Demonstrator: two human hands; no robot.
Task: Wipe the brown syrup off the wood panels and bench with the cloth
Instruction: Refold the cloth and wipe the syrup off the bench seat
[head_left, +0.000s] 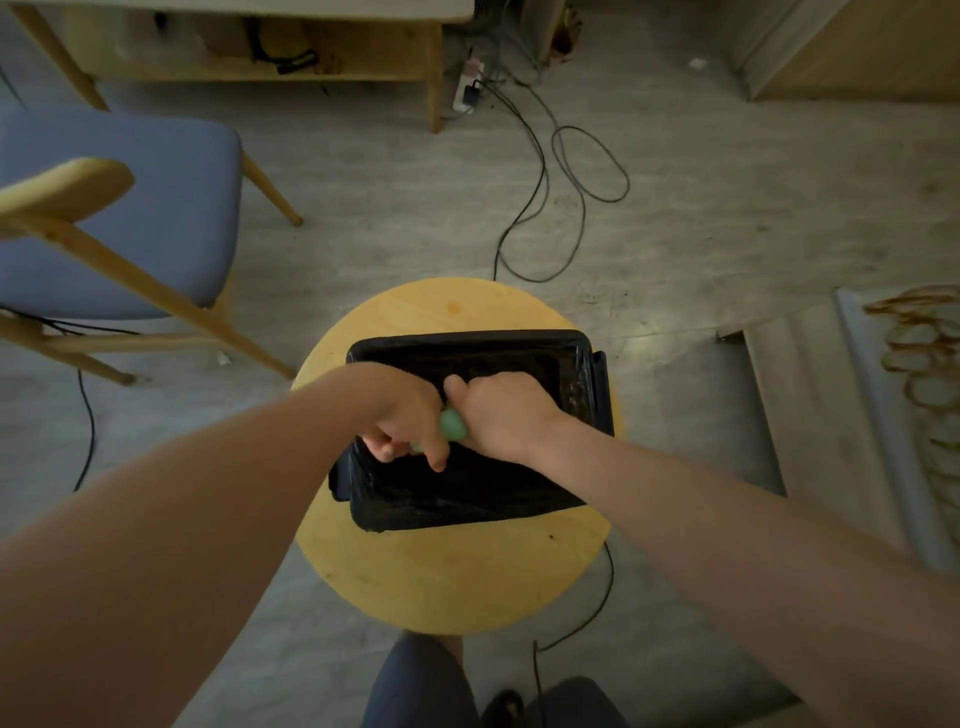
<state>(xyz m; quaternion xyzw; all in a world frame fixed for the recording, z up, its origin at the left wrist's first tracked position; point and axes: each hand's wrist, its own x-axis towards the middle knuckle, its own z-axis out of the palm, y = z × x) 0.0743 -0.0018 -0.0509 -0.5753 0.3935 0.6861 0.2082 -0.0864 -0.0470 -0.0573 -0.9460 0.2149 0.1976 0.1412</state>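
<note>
Left hand (408, 415) and right hand (501, 415) clench the cloth (452, 425), its roll lying left-right.

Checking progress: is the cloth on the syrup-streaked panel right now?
No, the left hand and right hand grip the green cloth over the black-lined bin.

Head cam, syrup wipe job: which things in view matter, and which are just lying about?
Job: green cloth, gripped by left hand and right hand over the black bin; brown syrup on the panel at right.
Lying about: blue chair, floor cables, power strip; the yellow stool only carries the bin.
</note>
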